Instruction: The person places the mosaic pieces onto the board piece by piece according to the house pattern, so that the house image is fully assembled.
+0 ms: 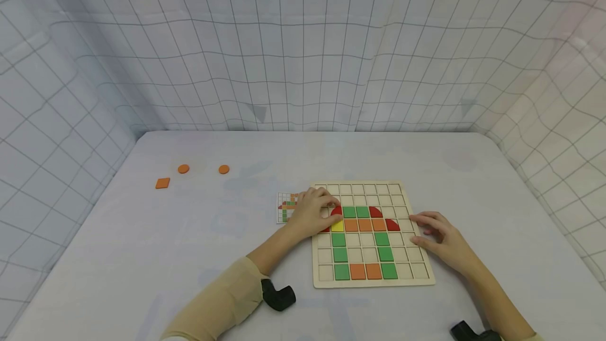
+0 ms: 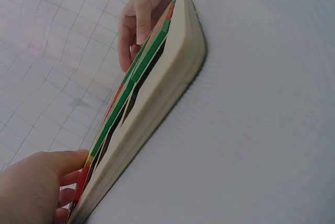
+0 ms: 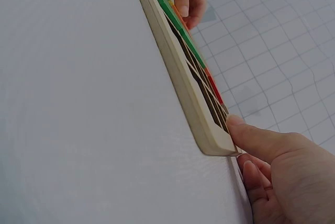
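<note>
A wooden grid board [image 1: 416, 267] lies on the table with green, orange, red and yellow tiles in its cells. Over its left part is my left hand [image 1: 310, 212], thumb tip at the yellow tile [image 1: 337, 227] and fingertips by a red rounded tile [image 1: 336, 210]. That hand partly hides another red tile at the left edge and the printed pattern card [image 1: 283, 217]. At the board's right edge, my right hand [image 1: 445, 241] touches with thumb and forefinger spread apart. In the right wrist view its thumb [image 3: 261, 140] rests against the board's edge near the corner.
Two orange round tiles [image 1: 183, 169] and an orange square tile [image 1: 162, 183] lie at the table's far left. White gridded curtains [image 1: 322, 57] stand behind and at both sides. A black wrist mount [image 1: 279, 296] sticks out by the left sleeve.
</note>
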Motion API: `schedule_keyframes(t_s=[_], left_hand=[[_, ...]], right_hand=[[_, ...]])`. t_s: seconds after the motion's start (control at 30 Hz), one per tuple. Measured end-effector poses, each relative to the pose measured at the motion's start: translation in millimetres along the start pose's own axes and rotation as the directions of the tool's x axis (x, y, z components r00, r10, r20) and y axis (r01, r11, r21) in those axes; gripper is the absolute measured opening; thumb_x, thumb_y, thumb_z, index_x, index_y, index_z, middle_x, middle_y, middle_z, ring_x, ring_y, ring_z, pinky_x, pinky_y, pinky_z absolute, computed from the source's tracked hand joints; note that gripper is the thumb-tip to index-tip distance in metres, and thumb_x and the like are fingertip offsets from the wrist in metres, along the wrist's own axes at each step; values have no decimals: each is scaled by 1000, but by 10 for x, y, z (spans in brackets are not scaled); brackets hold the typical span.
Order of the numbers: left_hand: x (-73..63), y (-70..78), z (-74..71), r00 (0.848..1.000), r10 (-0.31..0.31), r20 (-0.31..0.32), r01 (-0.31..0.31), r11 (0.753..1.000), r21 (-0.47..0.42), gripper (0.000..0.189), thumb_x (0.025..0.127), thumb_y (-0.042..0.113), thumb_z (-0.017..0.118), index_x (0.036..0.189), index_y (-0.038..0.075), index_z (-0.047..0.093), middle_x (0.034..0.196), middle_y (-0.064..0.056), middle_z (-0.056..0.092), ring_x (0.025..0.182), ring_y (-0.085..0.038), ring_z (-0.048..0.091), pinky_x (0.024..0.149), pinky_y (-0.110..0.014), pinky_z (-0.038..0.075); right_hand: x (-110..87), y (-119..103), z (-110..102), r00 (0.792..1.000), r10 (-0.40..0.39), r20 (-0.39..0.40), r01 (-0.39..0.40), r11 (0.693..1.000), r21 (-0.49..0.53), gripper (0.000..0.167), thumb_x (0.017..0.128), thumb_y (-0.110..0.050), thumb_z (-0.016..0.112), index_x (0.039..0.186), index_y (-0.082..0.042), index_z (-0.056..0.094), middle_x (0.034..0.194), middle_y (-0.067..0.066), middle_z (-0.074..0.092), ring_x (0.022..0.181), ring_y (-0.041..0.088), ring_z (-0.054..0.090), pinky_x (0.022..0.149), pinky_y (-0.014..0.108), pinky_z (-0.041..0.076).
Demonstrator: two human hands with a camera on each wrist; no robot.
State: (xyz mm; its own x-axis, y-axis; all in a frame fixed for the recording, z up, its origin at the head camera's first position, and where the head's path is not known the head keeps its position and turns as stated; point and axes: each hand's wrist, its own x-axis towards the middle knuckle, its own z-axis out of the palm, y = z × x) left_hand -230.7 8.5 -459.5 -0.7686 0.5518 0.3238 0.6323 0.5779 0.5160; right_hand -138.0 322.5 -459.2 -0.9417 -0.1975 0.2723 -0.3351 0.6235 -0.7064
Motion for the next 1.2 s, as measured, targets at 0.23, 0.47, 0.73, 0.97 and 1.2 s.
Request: schedule_keyframes(t_s=[0.23,0.47,0.73,0.97,1.2], left_hand=[[12,-16,2,1000,-7,-16,6,999,-45,15,86,26,62,95,16,69,95,1,56,88,-18,45,83,-42,34],[16,-15,-5,1000,1,-27,-2,999,-47,12,86,23,62,94,16,68,95,1,56,88,-18,46,84,-45,34],[23,-15,-17,1000,-22,-1,22,995,-96,13,86,23,62,96,16,68,96,0,56,91,-19,46,88,-48,32],[40,-168,-226,997,-66,-48,55,977,-207,18,84,20,62,99,10,68,99,-5,59,94,-24,48,85,-49,32],[-85,-542,-760,960,-189,-207,142,965,-222,22,83,15,65,102,4,66,100,-12,58,95,-30,47,86,-48,29]], right_hand=[[32,-269,-40,1000,5,5,-5,1000,-5,42,75,3,70,115,5,58,113,14,50,89,6,48,75,9,37],[37,-226,-38,1000,4,2,-4,1000,-3,43,75,3,70,116,4,58,114,14,50,89,6,49,75,8,37],[18,42,-9,1000,9,4,-9,1000,-16,44,77,-5,72,118,-4,59,116,6,50,91,1,47,76,7,36],[1,41,-4,1000,8,9,-8,1000,-9,43,78,-9,72,119,-5,59,115,5,49,89,1,48,76,8,36],[-8,-10,2,1000,18,5,-18,999,-33,44,77,-4,72,119,-4,59,116,6,49,87,5,47,75,9,35]])
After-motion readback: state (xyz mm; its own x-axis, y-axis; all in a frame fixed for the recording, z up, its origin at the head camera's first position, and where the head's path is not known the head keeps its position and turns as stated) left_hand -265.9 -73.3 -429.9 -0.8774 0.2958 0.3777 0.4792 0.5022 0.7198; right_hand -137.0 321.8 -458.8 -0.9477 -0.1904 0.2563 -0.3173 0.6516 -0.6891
